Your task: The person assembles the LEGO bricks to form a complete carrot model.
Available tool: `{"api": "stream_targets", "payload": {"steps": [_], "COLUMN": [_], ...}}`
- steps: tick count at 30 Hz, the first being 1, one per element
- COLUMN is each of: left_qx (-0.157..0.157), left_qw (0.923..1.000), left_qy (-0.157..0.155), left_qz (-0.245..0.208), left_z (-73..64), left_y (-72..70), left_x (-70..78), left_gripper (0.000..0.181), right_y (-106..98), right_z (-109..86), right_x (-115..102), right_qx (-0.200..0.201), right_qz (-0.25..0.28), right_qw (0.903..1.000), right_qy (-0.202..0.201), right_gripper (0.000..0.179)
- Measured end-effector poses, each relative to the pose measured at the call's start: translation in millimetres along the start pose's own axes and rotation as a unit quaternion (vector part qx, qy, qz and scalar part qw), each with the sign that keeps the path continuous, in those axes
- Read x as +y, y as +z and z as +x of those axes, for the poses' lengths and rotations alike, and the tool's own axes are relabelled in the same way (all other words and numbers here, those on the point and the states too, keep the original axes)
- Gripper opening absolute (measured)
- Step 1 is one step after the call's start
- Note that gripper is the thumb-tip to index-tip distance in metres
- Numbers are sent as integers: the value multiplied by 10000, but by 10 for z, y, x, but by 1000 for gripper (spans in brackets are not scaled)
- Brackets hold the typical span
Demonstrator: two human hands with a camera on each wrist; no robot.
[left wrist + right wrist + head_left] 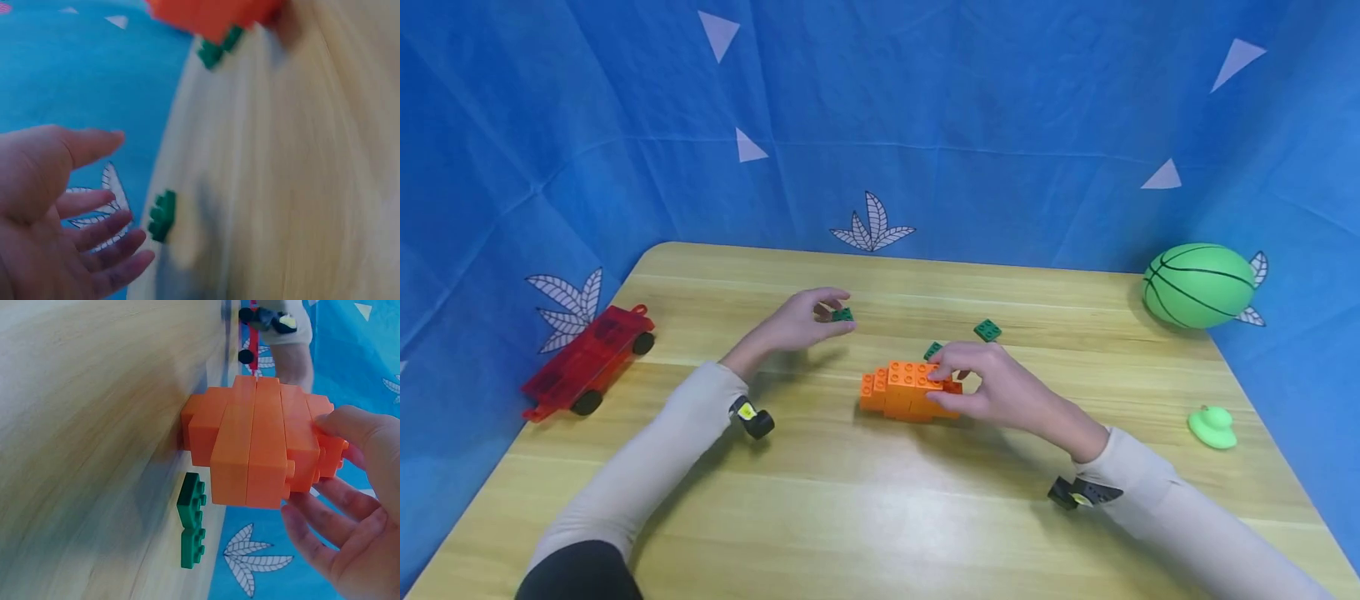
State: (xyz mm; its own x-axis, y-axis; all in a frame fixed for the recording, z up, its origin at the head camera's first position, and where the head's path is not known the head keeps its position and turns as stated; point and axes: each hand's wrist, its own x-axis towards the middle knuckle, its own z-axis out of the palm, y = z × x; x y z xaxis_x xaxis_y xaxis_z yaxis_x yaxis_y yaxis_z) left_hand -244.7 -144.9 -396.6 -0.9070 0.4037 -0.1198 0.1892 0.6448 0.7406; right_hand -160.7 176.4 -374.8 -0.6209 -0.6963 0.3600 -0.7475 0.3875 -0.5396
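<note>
My right hand point(1000, 390) grips an orange block assembly point(904, 393) by its right end, with the thumb on the near side and the fingers on the far side. Stepped layers of bricks make up the assembly point(250, 447), and studs show along its top. To the left, my left hand point(799, 321) hovers with thumb and fingers spread around a small green brick point(842, 315). In the left wrist view this green brick point(163, 216) sits on the table, apart from the fingertips. Two more green bricks lie behind the orange assembly, one green brick point(988, 330) farther back and another green brick point(933, 350) partly hidden.
A red toy wagon point(591, 360) with black wheels stands at the table's left edge. On the right are a green ball point(1198, 286) and a light green rubber duck point(1212, 427). Blue cloth point(925, 100) hangs around the wooden table point(865, 517).
</note>
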Motion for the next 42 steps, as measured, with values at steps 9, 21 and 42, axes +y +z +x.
{"api": "stream_targets", "payload": {"steps": [9,21,42], "left_qx": [-113,-315,-188], "left_qw": [9832,9619,9659], "left_qy": [-308,-379,-240], "left_qz": [1797,2689,2571], "left_z": [182,214,178], "left_y": [155,159,135], "left_x": [-86,23,5], "left_gripper": [63,43,44], "right_y": [38,17,-136], "right_z": [-19,0,-25], "right_x": [-24,6,-31], "right_qx": [-36,-101,-283], "right_qz": [-88,25,13], "right_qw": [9999,9998,9986], "right_qy": [137,180,452], "right_gripper": [15,16,26]}}
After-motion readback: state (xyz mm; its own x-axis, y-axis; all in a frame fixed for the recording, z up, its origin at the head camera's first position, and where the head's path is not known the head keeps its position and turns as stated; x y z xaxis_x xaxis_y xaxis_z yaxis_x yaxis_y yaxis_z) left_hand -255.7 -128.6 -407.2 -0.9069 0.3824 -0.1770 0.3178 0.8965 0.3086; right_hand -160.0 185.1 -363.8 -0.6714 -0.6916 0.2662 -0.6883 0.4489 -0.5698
